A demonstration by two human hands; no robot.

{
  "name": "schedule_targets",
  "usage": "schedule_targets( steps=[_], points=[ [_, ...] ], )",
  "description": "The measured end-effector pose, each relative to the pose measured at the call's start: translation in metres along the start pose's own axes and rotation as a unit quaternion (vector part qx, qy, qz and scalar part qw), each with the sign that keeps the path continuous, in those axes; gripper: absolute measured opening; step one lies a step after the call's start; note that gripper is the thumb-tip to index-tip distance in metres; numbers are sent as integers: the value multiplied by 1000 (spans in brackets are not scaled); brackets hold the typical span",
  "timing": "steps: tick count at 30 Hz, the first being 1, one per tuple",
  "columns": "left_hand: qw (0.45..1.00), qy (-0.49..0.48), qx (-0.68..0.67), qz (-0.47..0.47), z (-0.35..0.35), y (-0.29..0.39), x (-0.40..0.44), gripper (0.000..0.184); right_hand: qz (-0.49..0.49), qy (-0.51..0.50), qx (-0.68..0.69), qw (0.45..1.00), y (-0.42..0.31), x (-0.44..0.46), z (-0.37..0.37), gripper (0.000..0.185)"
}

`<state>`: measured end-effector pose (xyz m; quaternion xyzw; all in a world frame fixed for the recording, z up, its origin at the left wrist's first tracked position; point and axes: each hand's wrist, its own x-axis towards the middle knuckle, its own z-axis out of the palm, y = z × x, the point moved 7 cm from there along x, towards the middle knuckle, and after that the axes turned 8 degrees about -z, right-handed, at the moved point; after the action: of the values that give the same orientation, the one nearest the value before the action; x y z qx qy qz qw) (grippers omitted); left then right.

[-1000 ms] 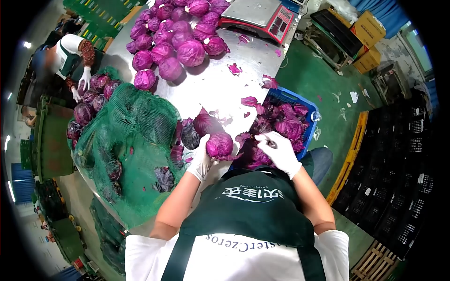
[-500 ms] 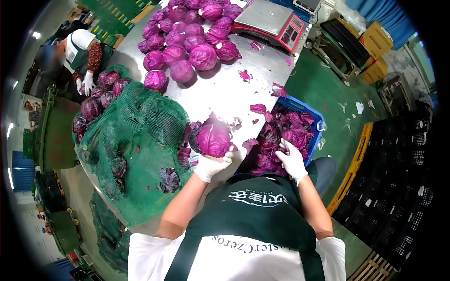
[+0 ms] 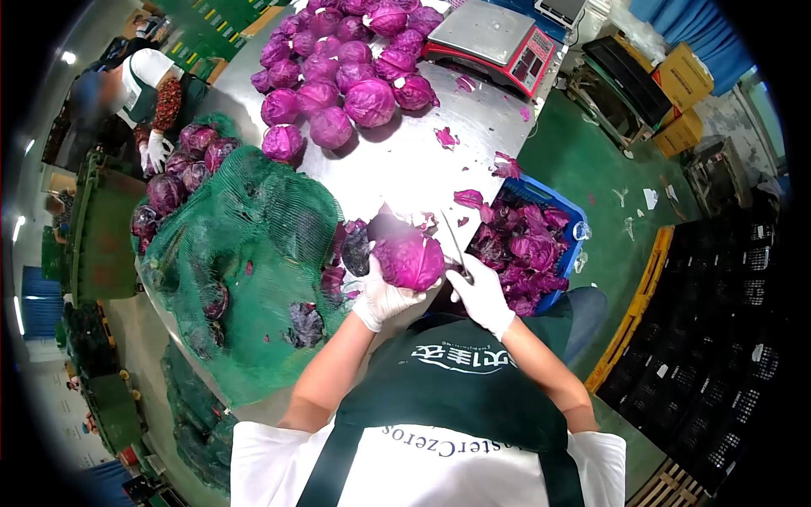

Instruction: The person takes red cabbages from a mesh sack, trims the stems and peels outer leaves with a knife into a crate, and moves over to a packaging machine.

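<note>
My left hand (image 3: 387, 297), in a white glove, grips a red cabbage (image 3: 409, 260) from below and its left side, just above the metal table's near edge. My right hand (image 3: 481, 292), gloved too, is closed on a knife (image 3: 454, 238), whose thin blade points away from me beside the cabbage. The handle is mostly hidden by my fingers. Loose dark outer leaves (image 3: 356, 248) lie left of the cabbage. Right of my right hand stands a blue crate (image 3: 568, 201) filled with purple cabbage leaves (image 3: 532, 245).
A pile of red cabbages (image 3: 321, 93) covers the table's far part, beside a red scale (image 3: 507, 44). Green netting (image 3: 262, 211) spreads across the left, with unpeeled cabbages (image 3: 166, 193) near another person (image 3: 152, 89). Black crates (image 3: 701, 329) stand at the right.
My right hand has moved left from the leaf crate toward the cabbage, and the knife now shows in it. My left hand has shifted the cabbage slightly right.
</note>
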<state>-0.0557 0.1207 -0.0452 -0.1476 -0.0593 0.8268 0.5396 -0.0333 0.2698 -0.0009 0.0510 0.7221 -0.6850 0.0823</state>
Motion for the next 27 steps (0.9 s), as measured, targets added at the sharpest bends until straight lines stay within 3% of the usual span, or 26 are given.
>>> schedule_targets(
  steps=[1,2,3,7,8,10,11,14,16,17,20,21,23,24,26,27],
  points=[
    [982,161,-69,73,-2,-2,4,82,-50,33,-63,996,2,6,-1,43],
    [981,175,-27,81,-10,-1,9,77,-99,65,-125,985,1,10,-3,44],
    [976,188,-67,88,-13,-5,12,75,-198,73,-227,951,-14,12,-1,46],
    [963,219,-102,119,-47,-2,23,70,-142,-57,-348,925,4,17,26,66],
    [955,249,-110,118,-58,-3,23,70,-130,-78,-367,918,17,20,30,68],
    [964,222,-90,116,-62,-6,25,71,-117,-86,-389,910,31,28,32,69],
    [968,207,-79,117,-63,-5,27,72,-107,-97,-396,907,39,32,30,69],
    [923,346,11,169,-62,-6,23,78,-66,-115,-408,904,37,41,31,67],
    [932,314,8,180,-66,0,31,78,-32,-101,-411,905,41,48,27,65],
    [938,296,3,180,-68,3,36,77,-97,-55,-408,906,49,51,26,59],
    [938,288,26,191,-75,13,42,72,-59,-68,-393,915,50,58,17,50],
    [927,314,58,197,-72,9,40,70,-148,-57,-444,882,67,63,19,41],
    [894,384,127,195,-53,-5,32,66,-31,-6,-356,934,108,79,-5,37],
    [901,363,143,188,-62,-5,32,66,6,22,-302,953,111,75,-11,36],
    [917,315,182,161,-77,-7,28,67,-79,64,-263,959,101,60,-12,40],
    [929,269,212,137,-71,-7,25,68,-46,52,-255,964,105,53,-14,40]
  ],
)
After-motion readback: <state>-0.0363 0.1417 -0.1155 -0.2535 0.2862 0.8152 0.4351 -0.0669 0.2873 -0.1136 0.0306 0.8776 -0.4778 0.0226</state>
